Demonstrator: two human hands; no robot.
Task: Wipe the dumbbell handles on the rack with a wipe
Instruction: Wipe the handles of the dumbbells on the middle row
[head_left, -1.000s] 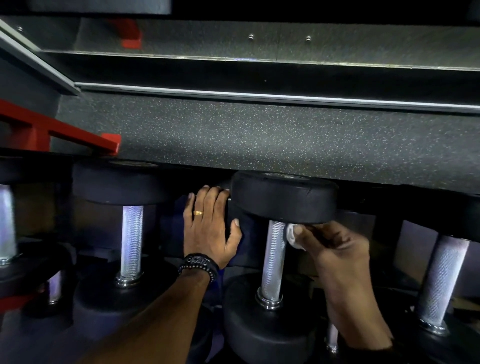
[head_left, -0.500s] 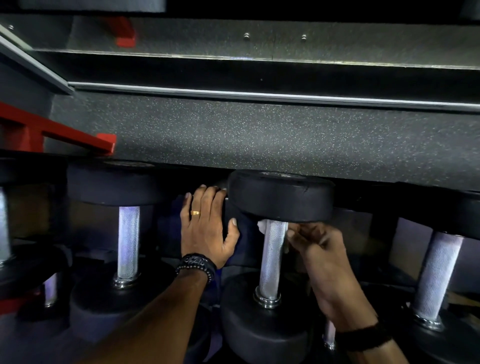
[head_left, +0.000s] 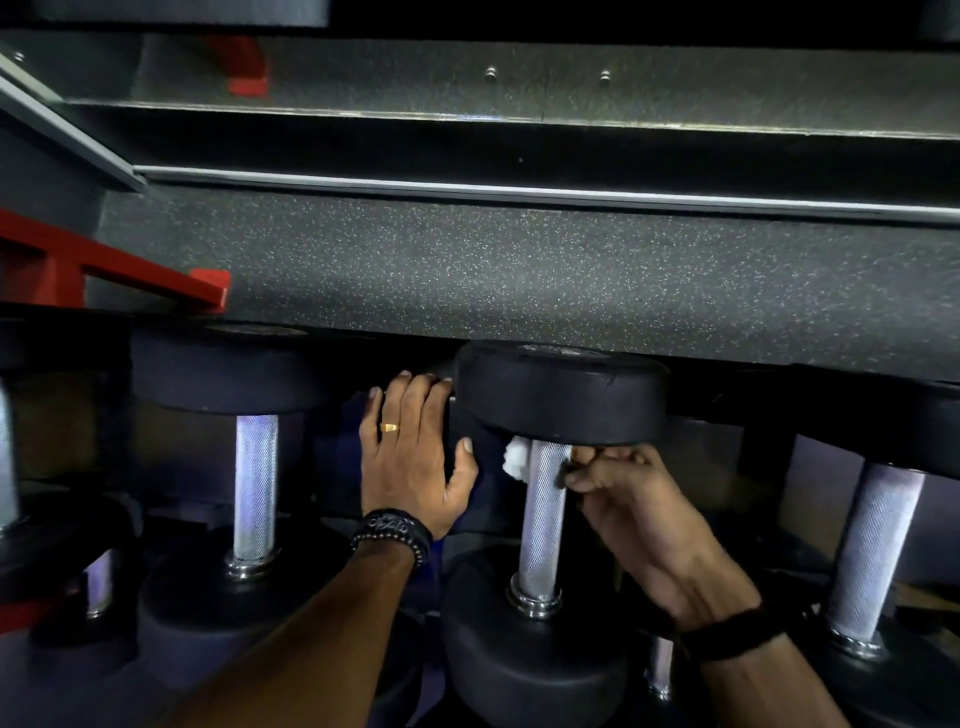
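A black dumbbell with a knurled silver handle (head_left: 543, 519) lies on the rack in the middle of the view. My right hand (head_left: 628, 504) curls round the top of that handle from the right, just under the far head (head_left: 561, 395). It holds a white wipe (head_left: 517, 461), which pokes out on the handle's left side. My left hand (head_left: 410, 457) rests flat with straight fingers against the left edge of the far head and the dark rack beside it.
More dumbbells lie alongside: one handle to the left (head_left: 255, 483), one to the right (head_left: 872, 551), another at the far left edge (head_left: 8, 457). A lower tier shows small handles beneath. Speckled dark flooring (head_left: 519, 270) and a red frame piece (head_left: 130, 270) lie beyond the rack.
My right hand has reached further round the handle's top, carrying the wipe from the right side behind it to the left side. My left hand has stayed in place.
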